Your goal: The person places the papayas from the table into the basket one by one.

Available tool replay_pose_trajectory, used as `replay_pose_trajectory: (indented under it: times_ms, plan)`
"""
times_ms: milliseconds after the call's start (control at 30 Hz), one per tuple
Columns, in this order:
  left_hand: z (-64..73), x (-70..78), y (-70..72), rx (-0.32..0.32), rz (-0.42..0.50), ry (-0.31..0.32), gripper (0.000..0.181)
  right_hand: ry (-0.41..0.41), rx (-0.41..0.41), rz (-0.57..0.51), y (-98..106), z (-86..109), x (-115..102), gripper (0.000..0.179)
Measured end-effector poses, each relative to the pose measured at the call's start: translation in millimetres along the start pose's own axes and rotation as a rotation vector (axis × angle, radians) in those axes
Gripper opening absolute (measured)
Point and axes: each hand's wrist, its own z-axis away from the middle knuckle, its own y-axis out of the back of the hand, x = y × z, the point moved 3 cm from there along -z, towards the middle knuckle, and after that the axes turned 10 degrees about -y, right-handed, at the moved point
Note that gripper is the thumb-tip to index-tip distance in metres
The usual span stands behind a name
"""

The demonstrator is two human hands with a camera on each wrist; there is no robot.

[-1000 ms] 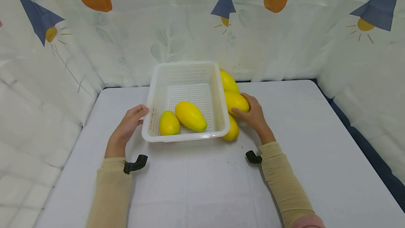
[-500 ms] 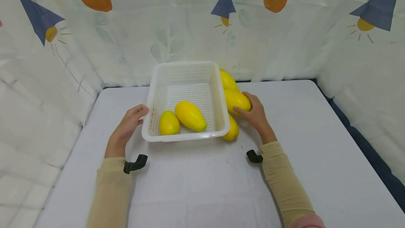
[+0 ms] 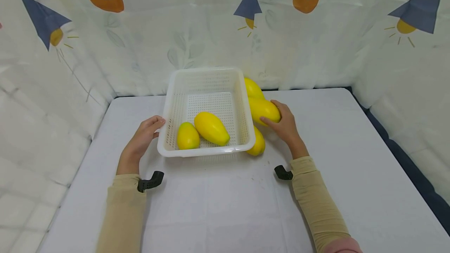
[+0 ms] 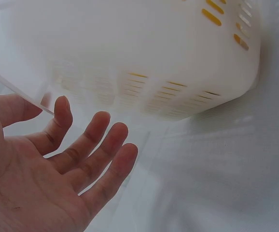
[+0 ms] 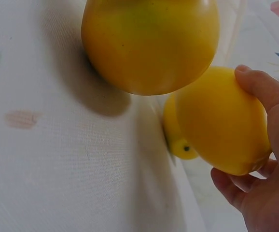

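Observation:
A white perforated plastic basket [image 3: 177, 89] stands on the white-covered table, with two yellow mangoes inside, one larger mango [image 3: 211, 129] and one smaller mango [image 3: 188, 136]. My left hand [image 3: 142, 138] pinches the basket's left rim between thumb and index finger; its other fingers spread below the rim in the left wrist view. To the right of the basket, my right hand [image 3: 284, 126] grips a yellow mango [image 5: 221, 121], thumb on one side and fingers on the other. One mango [image 3: 252, 88] lies behind it and another mango [image 3: 258, 143] in front, both partly hidden by the basket.
A white tablecloth [image 3: 211, 214] covers the table. Behind it hangs a pale printed curtain [image 3: 211, 30] close to the table's far edge. Black wrist mounts [image 3: 151, 181] sit on both sleeves.
My right hand and the mango in it have shifted slightly right and farther from me. My left hand, the basket and the other mangoes look unmoved.

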Motion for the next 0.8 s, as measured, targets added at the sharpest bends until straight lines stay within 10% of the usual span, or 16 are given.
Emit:
replay_pose_trajectory:
  times_ms: [800]
  plan:
    - [0.4,1.3,-0.3,0.003,0.003,-0.003,0.045,0.038,0.041,-0.032,8.8,1.4,-3.7,0.077]
